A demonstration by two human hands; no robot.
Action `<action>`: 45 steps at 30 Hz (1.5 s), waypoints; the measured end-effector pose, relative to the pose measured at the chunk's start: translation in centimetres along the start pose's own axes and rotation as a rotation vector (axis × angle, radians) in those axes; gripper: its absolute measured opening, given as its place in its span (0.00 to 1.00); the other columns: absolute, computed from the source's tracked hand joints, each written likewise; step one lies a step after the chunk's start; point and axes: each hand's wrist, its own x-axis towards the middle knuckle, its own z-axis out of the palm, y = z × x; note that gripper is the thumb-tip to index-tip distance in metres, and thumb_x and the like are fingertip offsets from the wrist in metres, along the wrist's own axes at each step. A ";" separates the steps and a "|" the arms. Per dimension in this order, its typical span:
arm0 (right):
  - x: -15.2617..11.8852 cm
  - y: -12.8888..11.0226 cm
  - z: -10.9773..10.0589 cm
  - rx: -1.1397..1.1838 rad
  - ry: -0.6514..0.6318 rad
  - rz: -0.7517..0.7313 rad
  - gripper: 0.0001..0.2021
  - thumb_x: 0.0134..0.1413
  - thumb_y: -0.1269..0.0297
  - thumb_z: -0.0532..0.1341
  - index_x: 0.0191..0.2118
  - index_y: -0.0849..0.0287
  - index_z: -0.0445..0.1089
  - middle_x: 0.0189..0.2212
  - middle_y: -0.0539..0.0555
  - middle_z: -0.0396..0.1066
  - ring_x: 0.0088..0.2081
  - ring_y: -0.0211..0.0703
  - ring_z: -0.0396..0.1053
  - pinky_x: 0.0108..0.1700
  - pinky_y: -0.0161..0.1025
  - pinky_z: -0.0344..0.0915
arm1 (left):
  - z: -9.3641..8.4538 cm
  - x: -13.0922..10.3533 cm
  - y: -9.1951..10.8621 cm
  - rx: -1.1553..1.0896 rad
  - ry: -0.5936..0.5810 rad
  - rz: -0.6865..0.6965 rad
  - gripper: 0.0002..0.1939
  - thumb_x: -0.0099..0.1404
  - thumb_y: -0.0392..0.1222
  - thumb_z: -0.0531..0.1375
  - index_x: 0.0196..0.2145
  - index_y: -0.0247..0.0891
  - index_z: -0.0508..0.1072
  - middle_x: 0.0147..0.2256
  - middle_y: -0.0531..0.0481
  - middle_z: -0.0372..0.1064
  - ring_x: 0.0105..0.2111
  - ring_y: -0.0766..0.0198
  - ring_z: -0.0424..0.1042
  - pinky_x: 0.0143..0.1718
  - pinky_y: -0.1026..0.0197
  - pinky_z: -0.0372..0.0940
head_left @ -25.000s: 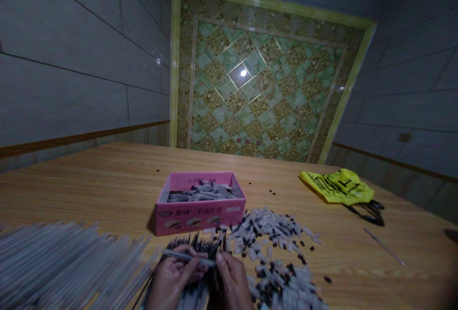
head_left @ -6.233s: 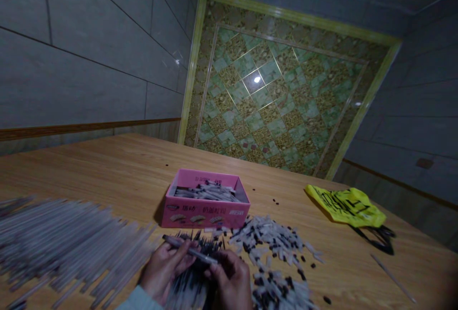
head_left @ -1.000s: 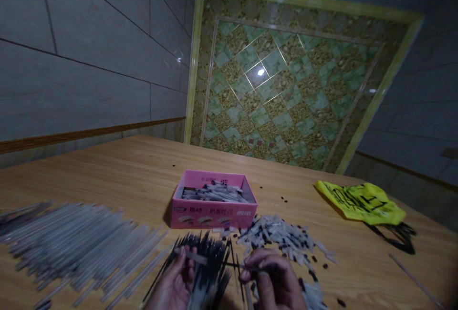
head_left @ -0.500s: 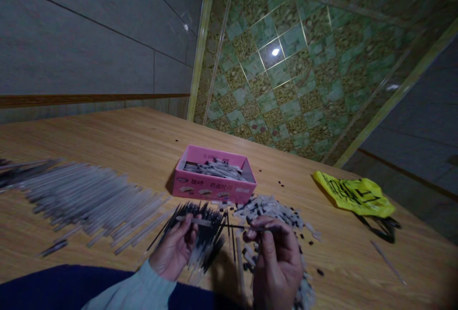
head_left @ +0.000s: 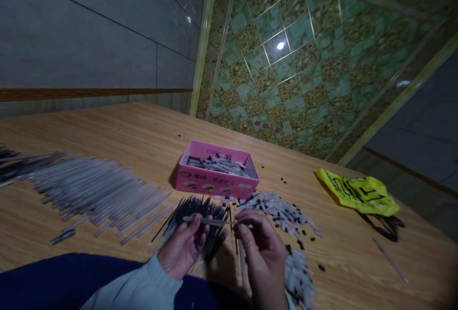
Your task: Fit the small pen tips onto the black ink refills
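Note:
My left hand [head_left: 184,250] pinches a short pale translucent tube [head_left: 214,222] between thumb and fingertips, above the pile of thin dark sticks [head_left: 188,207]. My right hand [head_left: 263,257] is closed at the tube's right end, fingers and thumb together. Earlier a thin dark stick showed in that hand; now its fingers hide most of whatever they hold. Just behind both hands stands a pink box [head_left: 216,183] with many slim whitish pieces with dark ends inside. Short whitish pieces with black ends [head_left: 275,207] lie heaped beside and behind my right hand.
Long clear tubes [head_left: 96,188] lie in a wide row at the left, with dark sticks [head_left: 21,169] beyond them. A yellow bag [head_left: 358,193] with black straps lies at the right, near a single thin tube [head_left: 390,260]. Small black bits dot the wooden table [head_left: 143,129].
My right hand has moved left to the tube's end, and the dark stick that spanned the gap between my hands no longer shows. The view has shifted slightly.

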 end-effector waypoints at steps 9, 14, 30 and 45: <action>2.9 4.1 -4.1 -0.595 -0.160 0.022 0.07 0.53 0.64 0.56 0.33 0.58 0.70 0.29 0.53 0.71 0.30 0.42 0.67 0.31 0.36 0.62 | 0.5 0.0 0.6 -0.155 0.043 -0.038 0.09 0.60 0.26 0.53 0.27 0.33 0.71 0.28 0.46 0.74 0.21 0.69 0.74 0.18 0.71 0.69; 2.9 8.4 -5.2 -1.008 -0.303 0.109 0.05 0.47 0.71 0.57 0.29 0.58 0.70 0.27 0.54 0.71 0.31 0.42 0.67 0.30 0.33 0.56 | 0.7 -0.3 0.7 -0.168 0.055 -0.045 0.09 0.60 0.26 0.53 0.26 0.33 0.71 0.25 0.48 0.73 0.20 0.69 0.73 0.17 0.72 0.69; 1.7 10.8 -4.8 -1.054 -0.342 0.185 0.10 0.42 0.76 0.55 0.26 0.57 0.72 0.28 0.53 0.71 0.32 0.43 0.69 0.30 0.33 0.55 | 0.2 0.0 0.4 -0.147 0.055 -0.028 0.10 0.61 0.25 0.51 0.28 0.33 0.70 0.23 0.49 0.72 0.20 0.70 0.73 0.18 0.72 0.69; 1.0 3.4 0.1 0.239 -0.247 0.279 0.11 0.48 0.59 0.62 0.35 0.59 0.75 0.30 0.54 0.66 0.28 0.41 0.67 0.22 0.33 0.66 | -0.2 0.8 -0.3 0.047 0.026 0.082 0.07 0.56 0.23 0.57 0.30 0.32 0.68 0.26 0.47 0.75 0.22 0.68 0.74 0.21 0.71 0.70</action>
